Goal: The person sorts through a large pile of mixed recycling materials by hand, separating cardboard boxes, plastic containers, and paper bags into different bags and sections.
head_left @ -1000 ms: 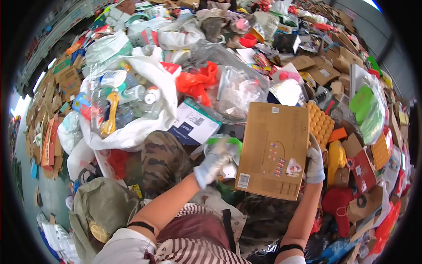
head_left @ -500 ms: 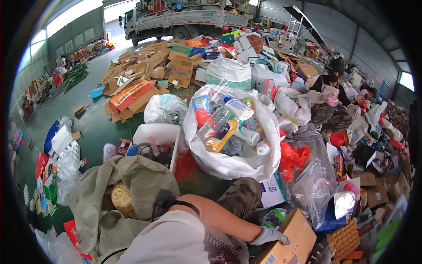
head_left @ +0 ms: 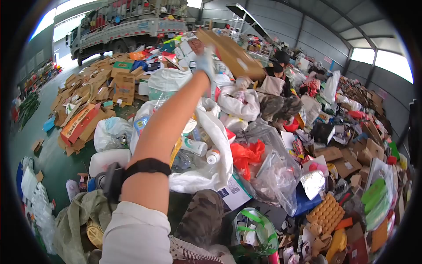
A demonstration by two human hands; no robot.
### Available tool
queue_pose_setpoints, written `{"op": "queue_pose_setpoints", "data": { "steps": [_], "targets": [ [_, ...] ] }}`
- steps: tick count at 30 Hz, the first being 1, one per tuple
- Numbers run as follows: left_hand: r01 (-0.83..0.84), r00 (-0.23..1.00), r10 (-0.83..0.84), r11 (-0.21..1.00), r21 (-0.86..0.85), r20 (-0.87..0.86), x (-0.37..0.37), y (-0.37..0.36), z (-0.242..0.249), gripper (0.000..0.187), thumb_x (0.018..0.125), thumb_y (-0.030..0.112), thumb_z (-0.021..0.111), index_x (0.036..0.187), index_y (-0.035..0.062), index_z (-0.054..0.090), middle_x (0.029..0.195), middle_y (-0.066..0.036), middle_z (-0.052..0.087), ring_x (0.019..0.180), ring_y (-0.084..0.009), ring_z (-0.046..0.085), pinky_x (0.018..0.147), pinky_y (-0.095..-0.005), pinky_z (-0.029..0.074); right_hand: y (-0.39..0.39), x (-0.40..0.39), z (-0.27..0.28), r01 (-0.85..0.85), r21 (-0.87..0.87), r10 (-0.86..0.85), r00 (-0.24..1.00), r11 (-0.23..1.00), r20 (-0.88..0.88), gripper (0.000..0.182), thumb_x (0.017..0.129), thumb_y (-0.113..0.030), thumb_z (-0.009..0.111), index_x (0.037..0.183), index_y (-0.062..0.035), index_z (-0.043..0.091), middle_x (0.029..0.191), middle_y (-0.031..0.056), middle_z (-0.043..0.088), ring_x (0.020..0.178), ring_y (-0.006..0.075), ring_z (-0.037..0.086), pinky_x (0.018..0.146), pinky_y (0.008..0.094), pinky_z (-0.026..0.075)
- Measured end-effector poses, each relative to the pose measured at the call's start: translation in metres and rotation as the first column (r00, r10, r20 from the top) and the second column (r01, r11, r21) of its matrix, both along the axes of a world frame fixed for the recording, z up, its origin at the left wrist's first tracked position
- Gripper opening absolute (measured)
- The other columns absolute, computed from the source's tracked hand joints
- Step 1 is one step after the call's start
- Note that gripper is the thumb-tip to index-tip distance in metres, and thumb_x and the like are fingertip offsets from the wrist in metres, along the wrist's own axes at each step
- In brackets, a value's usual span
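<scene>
My left hand (head_left: 205, 64), in a pale glove and smeared by motion, is raised at the end of my outstretched arm. It holds the near left edge of a flat brown cardboard box (head_left: 235, 55), tilted in the air above the heap; the fingers are blurred. Under my forearm stands a wide white sack (head_left: 220, 165) of plastic bottles, among them a white bottle (head_left: 194, 146). A red plastic bag (head_left: 248, 158) lies on a clear plastic bag (head_left: 279, 178) right of the sack. My right hand is out of view.
Flattened cardboard (head_left: 88, 90) is heaped on the left, before a parked truck (head_left: 127, 31). A person in dark clothing (head_left: 285, 81) sits among the sacks beyond the box. A green-handled bag (head_left: 255, 233) and an egg tray (head_left: 325, 211) lie at the lower right.
My left hand has swung the cardboard box up from the lower right to the upper middle. The view has turned to the right.
</scene>
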State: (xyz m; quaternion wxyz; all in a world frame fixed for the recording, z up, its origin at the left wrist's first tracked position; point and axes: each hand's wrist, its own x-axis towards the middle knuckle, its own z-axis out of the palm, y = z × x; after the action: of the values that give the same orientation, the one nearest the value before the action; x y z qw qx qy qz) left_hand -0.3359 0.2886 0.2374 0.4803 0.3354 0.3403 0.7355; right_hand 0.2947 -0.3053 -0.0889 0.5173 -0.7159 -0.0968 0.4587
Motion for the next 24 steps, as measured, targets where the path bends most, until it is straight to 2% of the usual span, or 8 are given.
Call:
{"op": "queue_pose_setpoints", "data": {
  "steps": [2,4,6,10,15,18,21,24],
  "targets": [
    [0.052,0.787,-0.268,0.926,0.374,0.555,-0.031,0.034,0.057,0.06,0.078,0.055,0.051,0.112,0.0065,0.046,0.104,-0.015,0.057,0.092,-0.0288,0.057,0.076,-0.0427,0.048,-0.037,-0.017,0.012,0.182,-0.004,-0.181,0.981,0.983,0.067,0.032,0.087,-0.034,0.053,0.109,-0.0117,0.055,0.092,0.0067,0.061,0.076,0.0226,0.056,0.066,0.0325,0.046],
    [0.176,0.9,-0.341,0.855,0.488,0.273,0.026,-0.021,0.07,0.061,0.081,0.056,0.05,0.114,0.0057,0.045,0.109,-0.014,0.057,0.098,-0.0288,0.056,0.083,-0.0404,0.047,-0.069,-0.014,-0.004,0.172,-0.02,-0.173,0.982,0.985,-0.07,0.039,0.083,-0.025,0.056,0.117,-0.0088,0.049,0.113,0.0102,0.054,0.097,0.0239,0.052,0.076,0.0345,0.047],
    [0.481,0.847,-0.53,0.732,0.483,-0.04,0.115,-0.071,0.028,0.057,0.083,0.054,0.049,0.114,0.0061,0.046,0.112,-0.012,0.056,0.1,-0.0265,0.056,0.083,-0.0391,0.047,-0.107,-0.037,-0.044,0.322,-0.066,-0.32,0.946,0.944,0.046,0.032,0.085,-0.028,0.051,0.111,-0.0094,0.051,0.089,0.0061,0.059,0.071,0.0194,0.059,0.06,0.0353,0.049],
    [0.945,0.265,-0.963,0.248,-0.214,0.055,0.243,-0.214,-0.15,0.041,0.089,0.044,0.043,0.11,0.0104,0.05,0.108,-0.008,0.057,0.094,-0.0212,0.058,0.074,-0.0352,0.05,-0.113,-0.107,-0.089,0.359,-0.254,-0.402,0.904,0.898,-0.143,0.031,0.085,-0.029,0.054,0.11,-0.011,0.05,0.103,0.0106,0.06,0.082,0.0273,0.062,0.067,0.0386,0.051],
    [0.806,0.222,-0.905,-0.04,-0.59,0.364,0.283,-0.268,-0.272,0.028,0.086,0.037,0.048,0.102,0.0149,0.056,0.093,-0.002,0.062,0.079,-0.0157,0.059,0.065,-0.03,0.045,-0.063,-0.134,-0.122,0.191,-0.317,-0.251,0.955,0.929,-0.161,0.038,0.082,-0.02,0.061,0.115,-0.003,0.051,0.094,0.0091,0.063,0.075,0.0218,0.062,0.066,0.0335,0.051],
    [0.726,0.273,-0.897,-0.045,-0.686,0.347,0.288,-0.291,-0.26,0.032,0.086,0.038,0.049,0.104,0.0118,0.055,0.092,-0.002,0.06,0.074,-0.0155,0.057,0.061,-0.0283,0.043,-0.029,-0.094,-0.151,0.09,-0.29,-0.017,0.969,0.953,0.248,0.039,0.079,-0.019,0.062,0.112,-0.0023,0.053,0.097,0.01,0.063,0.078,0.0219,0.062,0.068,0.0334,0.05],
    [0.764,0.234,-0.921,-0.025,-0.645,0.313,0.291,-0.305,-0.238,0.035,0.087,0.036,0.048,0.106,0.0059,0.054,0.085,-0.008,0.06,0.066,-0.0206,0.058,0.057,-0.0304,0.046,0.039,-0.045,-0.15,0.168,-0.438,0.278,0.564,0.883,0.777,0.043,0.07,-0.012,0.064,0.111,-0.0031,0.053,0.11,0.0121,0.058,0.096,0.0274,0.057,0.083,0.0345,0.045],
    [0.765,0.234,-0.918,-0.03,-0.643,0.321,0.305,-0.3,-0.23,0.035,0.087,0.033,0.049,0.106,0.0036,0.052,0.082,-0.012,0.061,0.064,-0.0236,0.059,0.056,-0.0328,0.049,0.111,0.006,-0.178,0.213,-0.39,0.309,0.334,0.896,0.891,0.065,0.065,-0.022,0.068,0.124,-0.0075,0.044,0.129,0.0195,0.042,0.115,0.0343,0.043,0.095,0.0386,0.038]
  ]
}}
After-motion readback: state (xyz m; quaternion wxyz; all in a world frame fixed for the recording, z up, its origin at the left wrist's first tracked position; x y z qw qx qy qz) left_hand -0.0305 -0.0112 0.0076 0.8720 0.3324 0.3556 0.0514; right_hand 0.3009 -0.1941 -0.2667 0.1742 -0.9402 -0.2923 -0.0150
